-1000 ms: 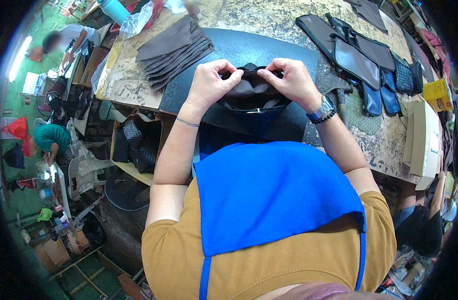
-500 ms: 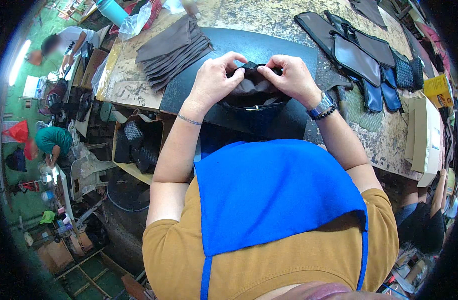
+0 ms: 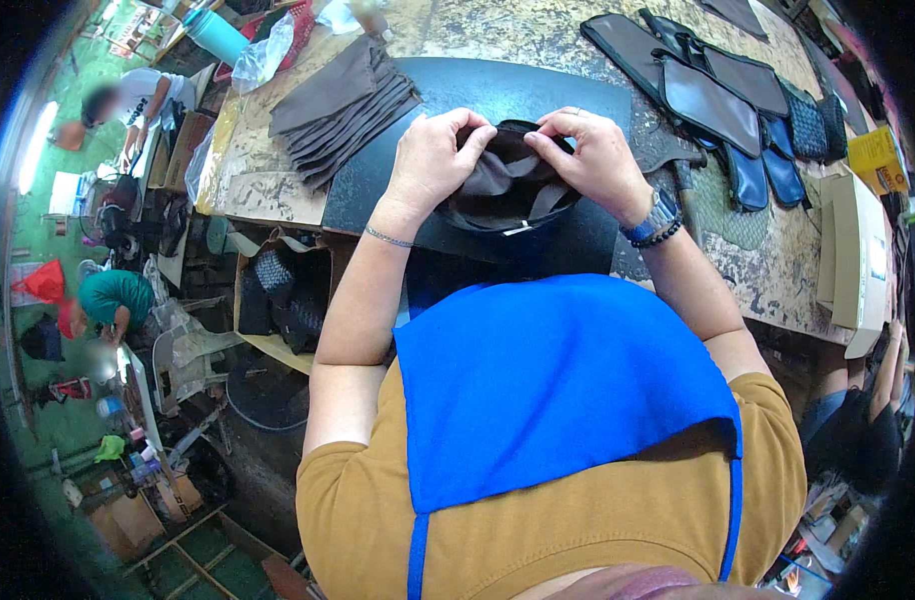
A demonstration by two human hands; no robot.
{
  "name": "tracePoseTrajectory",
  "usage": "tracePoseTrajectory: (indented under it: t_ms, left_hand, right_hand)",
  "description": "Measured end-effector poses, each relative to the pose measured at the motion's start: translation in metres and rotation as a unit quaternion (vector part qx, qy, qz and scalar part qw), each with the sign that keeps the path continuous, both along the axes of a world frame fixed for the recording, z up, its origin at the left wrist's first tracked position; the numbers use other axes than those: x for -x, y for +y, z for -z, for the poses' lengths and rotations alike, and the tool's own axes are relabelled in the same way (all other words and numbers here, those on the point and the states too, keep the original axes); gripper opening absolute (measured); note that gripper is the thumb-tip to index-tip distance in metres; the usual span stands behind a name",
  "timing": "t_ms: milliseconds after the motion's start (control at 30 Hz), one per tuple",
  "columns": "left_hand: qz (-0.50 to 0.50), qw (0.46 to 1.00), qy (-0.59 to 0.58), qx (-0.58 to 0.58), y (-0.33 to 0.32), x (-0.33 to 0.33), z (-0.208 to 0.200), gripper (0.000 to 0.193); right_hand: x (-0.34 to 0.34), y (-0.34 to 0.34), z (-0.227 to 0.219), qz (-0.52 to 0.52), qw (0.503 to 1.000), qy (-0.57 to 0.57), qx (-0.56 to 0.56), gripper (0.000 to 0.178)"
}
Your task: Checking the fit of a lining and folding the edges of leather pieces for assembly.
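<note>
A dark pouch point(image 3: 493, 212) stands over the black mat point(image 3: 433, 90), its mouth open towards me and grey-brown lining point(image 3: 500, 178) showing inside. On the far rim's left part, my left hand point(image 3: 430, 162) pinches the edge between thumb and fingers. My right hand point(image 3: 600, 160) grips the same rim on the right, its thumb reaching over the edge. A small pale piece point(image 3: 524, 228), perhaps a zipper end, sticks up at the near rim. The pouch's underside is hidden from view.
Left of the mat lies a fanned stack of dark fabric pieces point(image 3: 328, 105). A hammer point(image 3: 682, 185) rests to the right, near several finished-looking pouches point(image 3: 713, 105). A pale carton point(image 3: 853, 250) stands at the right edge. An open box point(image 3: 283, 300) sits below the table's left side.
The pouch's mouth has spread wider and more lining shows. The pale piece at the near rim now tilts. Both hands keep hold of the rim.
</note>
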State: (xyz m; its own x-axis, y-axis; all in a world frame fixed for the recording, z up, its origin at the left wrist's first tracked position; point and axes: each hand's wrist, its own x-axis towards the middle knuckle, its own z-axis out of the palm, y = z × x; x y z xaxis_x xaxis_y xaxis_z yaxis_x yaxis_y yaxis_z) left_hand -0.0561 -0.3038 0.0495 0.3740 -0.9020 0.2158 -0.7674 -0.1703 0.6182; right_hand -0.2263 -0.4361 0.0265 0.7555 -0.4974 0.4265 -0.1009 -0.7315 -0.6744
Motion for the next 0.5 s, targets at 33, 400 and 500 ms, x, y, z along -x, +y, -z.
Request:
tracePoseTrajectory:
  t_ms: [33,400,500]
  left_hand:
    - [-0.003,1.0,0.005,-0.02,0.0,0.003,-0.004,0.02]
    - [0.036,0.999,-0.004,0.014,0.0,-0.001,0.005,0.019]
    - [0.046,0.996,-0.079,0.016,0.001,0.003,0.003,0.019]
  right_hand:
    - [0.0,-0.003,0.003,0.001,1.0,-0.005,-0.014,0.022]
    - [-0.001,-0.005,0.003,-0.003,1.0,0.0,-0.031,0.024]
    - [0.001,-0.002,0.004,-0.005,1.0,0.004,-0.001,0.022]
